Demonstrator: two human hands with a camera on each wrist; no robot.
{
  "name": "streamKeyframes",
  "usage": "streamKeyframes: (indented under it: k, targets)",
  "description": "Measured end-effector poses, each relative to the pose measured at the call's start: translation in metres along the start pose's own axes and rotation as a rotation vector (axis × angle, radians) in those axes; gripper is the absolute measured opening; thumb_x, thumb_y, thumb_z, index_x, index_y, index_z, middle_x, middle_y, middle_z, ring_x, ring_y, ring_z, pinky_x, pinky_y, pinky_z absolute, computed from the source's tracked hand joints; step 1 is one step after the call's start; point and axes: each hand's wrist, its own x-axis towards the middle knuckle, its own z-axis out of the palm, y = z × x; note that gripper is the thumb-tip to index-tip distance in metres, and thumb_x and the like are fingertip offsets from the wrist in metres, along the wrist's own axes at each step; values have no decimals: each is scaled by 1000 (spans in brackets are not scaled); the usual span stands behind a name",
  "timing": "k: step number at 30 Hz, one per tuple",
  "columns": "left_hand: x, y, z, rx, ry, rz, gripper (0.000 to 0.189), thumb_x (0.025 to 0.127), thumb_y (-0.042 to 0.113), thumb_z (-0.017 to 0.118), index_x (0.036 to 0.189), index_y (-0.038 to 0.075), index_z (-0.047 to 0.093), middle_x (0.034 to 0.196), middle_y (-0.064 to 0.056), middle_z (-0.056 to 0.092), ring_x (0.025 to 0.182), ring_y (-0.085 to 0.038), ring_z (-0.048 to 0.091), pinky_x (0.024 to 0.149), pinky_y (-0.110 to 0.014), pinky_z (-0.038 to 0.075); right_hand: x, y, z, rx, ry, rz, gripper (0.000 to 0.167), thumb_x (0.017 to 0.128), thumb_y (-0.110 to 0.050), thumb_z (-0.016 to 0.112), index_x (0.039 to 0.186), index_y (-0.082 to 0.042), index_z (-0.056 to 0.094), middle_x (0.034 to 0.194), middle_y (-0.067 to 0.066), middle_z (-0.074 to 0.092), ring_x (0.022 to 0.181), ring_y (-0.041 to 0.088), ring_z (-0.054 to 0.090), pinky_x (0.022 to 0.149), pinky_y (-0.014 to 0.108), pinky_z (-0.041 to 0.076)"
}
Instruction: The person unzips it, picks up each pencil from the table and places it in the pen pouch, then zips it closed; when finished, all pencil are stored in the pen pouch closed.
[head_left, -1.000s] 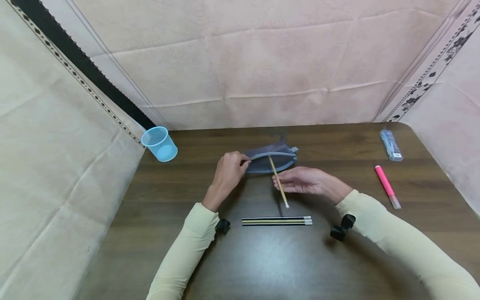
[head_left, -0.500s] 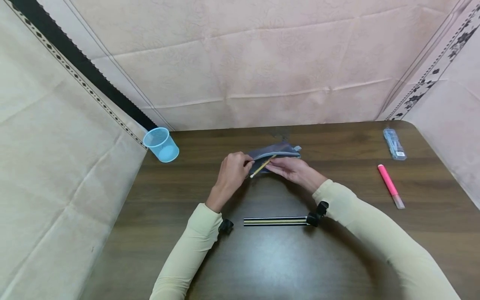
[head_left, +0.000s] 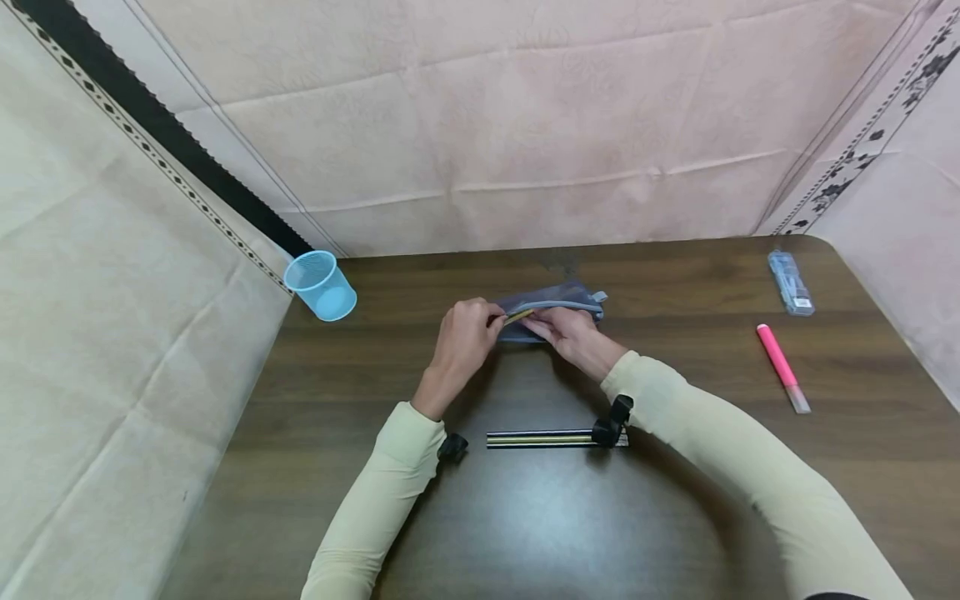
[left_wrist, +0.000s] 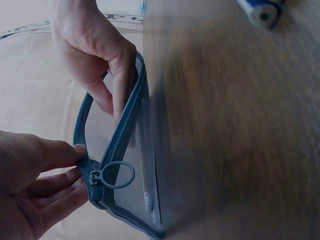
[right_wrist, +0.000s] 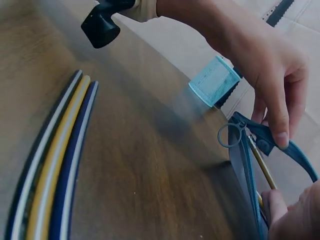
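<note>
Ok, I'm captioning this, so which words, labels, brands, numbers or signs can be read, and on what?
None can be read.
Blue item: pale patch, too small to read.
Pink marker: no lettering legible.
Gold pencil: none legible.
Table pencils: none legible.
Pouch and cup: none legible.

The person wears a long-sleeved top in pale cream with a faint yellow-green cast, plain wherever the fabric shows. The left sleeve (head_left: 367, 504) and the right sleeve (head_left: 720, 442) fit fairly closely along the forearm, wrinkle softly and end in plain cuffs at the wrist. At each cuff sits a small black device, the left wrist camera (head_left: 453, 448) and the right wrist camera (head_left: 612, 422), both dark and compact. In the right wrist view, the left one shows a blocky, rounded-edged housing joined to a narrower neck; any lettering is too small to tell. Both hands are bare.
</note>
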Motion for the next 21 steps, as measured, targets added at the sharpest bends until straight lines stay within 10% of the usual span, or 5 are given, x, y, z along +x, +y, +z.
streamKeyframes:
  k: [10, 21]
  targets:
    - [0, 3, 2, 8, -7, 11, 14, 94, 16, 72, 99, 8, 81, 92, -7, 77, 84, -19, 72, 75, -36, 59, 1, 7, 4, -2, 113, -66, 44, 98, 12, 50, 142, 4, 53, 140, 22, 58, 123, 28, 64, 102, 34, 52]
    - [1, -1, -1, -1, 18, 6, 13, 93, 15, 73, 99, 7, 81, 91, -7, 77, 83, -19, 73, 75, -34, 60, -54, 9, -22, -191, -190, 21, 46, 104, -2, 49, 148, 8, 41, 126, 21, 68, 107, 22, 73, 98, 28, 54]
